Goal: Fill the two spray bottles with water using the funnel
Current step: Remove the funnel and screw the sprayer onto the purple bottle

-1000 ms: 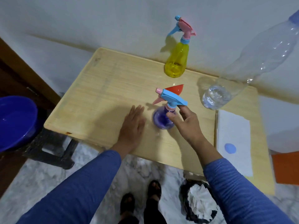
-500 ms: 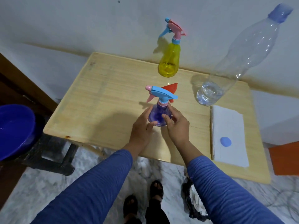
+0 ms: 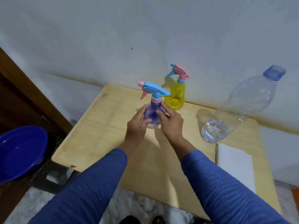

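A person in ribbed blue sleeves stands at a small pale wooden table [image 3: 100, 131], its top grained and rectangular with rounded corners. Both hands meet at the purple spray bottle [image 3: 152, 113], a translucent, bulbous plastic body with a pink collar and a blue trigger head whose pink nozzle points left. The left hand [image 3: 136, 126] lies against the bottle's left flank, fingers nearly straight and only lightly curved to the bulge. The right hand [image 3: 172, 125] takes the right flank, thumb and forefinger bent around the body near the neck. Motion blur hides whether the base touches the tabletop.

Behind it, near the wall, stands the yellow spray bottle [image 3: 175, 97]: same pear shape, translucent yellow, with a pink head and blue trigger. The two bottles overlap in view; whether they touch cannot be told. At the right, a tall clear ribbed plastic water bottle [image 3: 239, 110] with a blue cap holds a little water at its bottom. Just in front of it, a white folded sheet [image 3: 234, 165] lies flat along the table's right edge.

Bare wood lies open left of the hands as far as the table's left edge. Beyond that edge, lower down, sits a glossy dark-blue round basin [image 3: 21, 151]. Marbled floor [image 3: 132, 206] shows below the near edge.
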A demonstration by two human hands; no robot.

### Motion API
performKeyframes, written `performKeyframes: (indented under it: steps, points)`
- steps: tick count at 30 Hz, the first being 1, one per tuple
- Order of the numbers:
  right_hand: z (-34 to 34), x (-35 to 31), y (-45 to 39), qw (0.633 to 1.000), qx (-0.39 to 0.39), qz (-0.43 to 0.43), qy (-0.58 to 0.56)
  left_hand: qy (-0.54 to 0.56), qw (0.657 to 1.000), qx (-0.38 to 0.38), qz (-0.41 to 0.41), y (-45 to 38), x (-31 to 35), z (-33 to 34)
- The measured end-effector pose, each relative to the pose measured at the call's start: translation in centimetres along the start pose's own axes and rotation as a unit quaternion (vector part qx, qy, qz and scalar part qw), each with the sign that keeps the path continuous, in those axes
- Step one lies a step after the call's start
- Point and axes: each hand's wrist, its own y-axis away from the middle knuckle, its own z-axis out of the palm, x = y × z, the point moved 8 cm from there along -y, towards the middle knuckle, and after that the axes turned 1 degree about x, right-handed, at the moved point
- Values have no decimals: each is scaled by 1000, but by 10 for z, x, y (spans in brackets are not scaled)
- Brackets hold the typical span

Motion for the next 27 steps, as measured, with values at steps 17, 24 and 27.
performKeyframes:
  steps: [17,24,27]
  points:
    - [94,51,-139,996,43,68,23,25,995,-75,-67,-159,-67,-6]
    - [102,67,-149,993,63,96,1,-7,994,-103,-33,-181,-85,5]
    - [103,65,-152,994,63,90,4,-3,994,-100,-33,-184,-90,5]
